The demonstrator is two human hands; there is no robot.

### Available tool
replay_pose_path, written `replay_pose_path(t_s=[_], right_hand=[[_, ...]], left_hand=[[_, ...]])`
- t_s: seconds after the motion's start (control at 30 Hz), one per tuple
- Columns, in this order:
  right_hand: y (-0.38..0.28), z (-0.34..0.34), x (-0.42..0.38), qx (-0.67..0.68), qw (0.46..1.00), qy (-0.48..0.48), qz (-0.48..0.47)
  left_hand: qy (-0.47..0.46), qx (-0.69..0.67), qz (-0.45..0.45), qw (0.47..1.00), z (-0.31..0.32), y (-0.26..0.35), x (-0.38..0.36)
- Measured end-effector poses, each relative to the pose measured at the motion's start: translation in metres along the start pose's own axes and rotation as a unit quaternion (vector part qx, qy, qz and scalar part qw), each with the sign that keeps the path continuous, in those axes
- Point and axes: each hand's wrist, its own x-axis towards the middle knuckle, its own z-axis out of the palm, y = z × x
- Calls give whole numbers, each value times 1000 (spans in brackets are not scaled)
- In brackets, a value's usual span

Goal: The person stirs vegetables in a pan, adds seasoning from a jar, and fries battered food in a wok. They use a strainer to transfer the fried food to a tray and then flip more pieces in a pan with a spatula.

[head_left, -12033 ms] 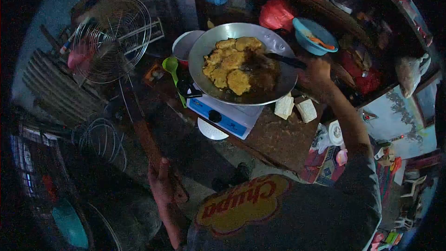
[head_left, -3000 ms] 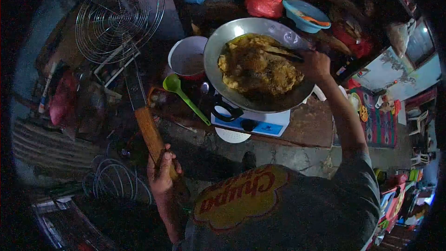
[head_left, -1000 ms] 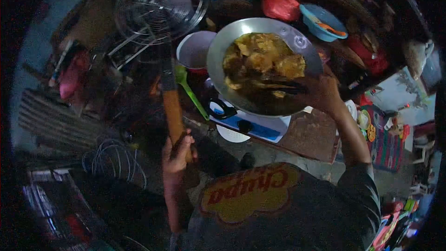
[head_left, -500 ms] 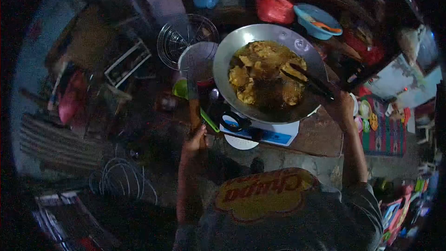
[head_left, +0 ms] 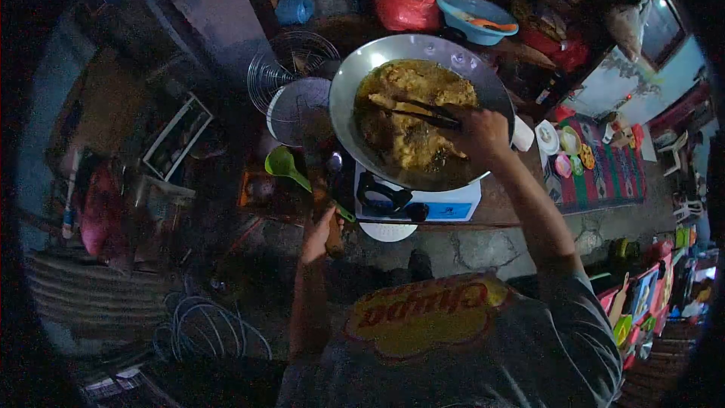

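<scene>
Left hand (head_left: pixel 321 228): I see it wrapped round the wooden handle (head_left: pixel 330 215) of the wire skimmer (head_left: pixel 300 68), whose basket hangs just beside the wok (head_left: pixel 362 68).
Skimmer feel: light and stiff, I judge; best gripped low on the wood.
Right hand (head_left: pixel 477 134): closed on dark tongs (head_left: pixel 419 109), tips down among the fritters (head_left: pixel 411 117).
Fritters: in the wok on the tabletop stove (head_left: pixel 445 208); probably hot, oily, crumbly, so pinch gently at the edge.
</scene>
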Motion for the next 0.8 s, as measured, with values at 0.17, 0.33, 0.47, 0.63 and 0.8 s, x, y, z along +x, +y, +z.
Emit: replay_pose_path(t_s=[0.17,0.33,0.47,0.63,0.8], right_hand=[[-16,-16,7,-15,1000,27,1],[-35,6,24,-15,999,-15,44],[-33,23,25,-33,999,26,-11],[-23,-17,19,24,998,-28,42],[10,8,36,-61,994,87,18]], left_hand=[[-42,-27,-39,998,-6,3,0],[47,176,28,983,4,22,-18],[80,353,38,931,-48,-15,13],[124,69,106,984,-59,-21,3],[7,-140,251,958,-55,-11,-23]])
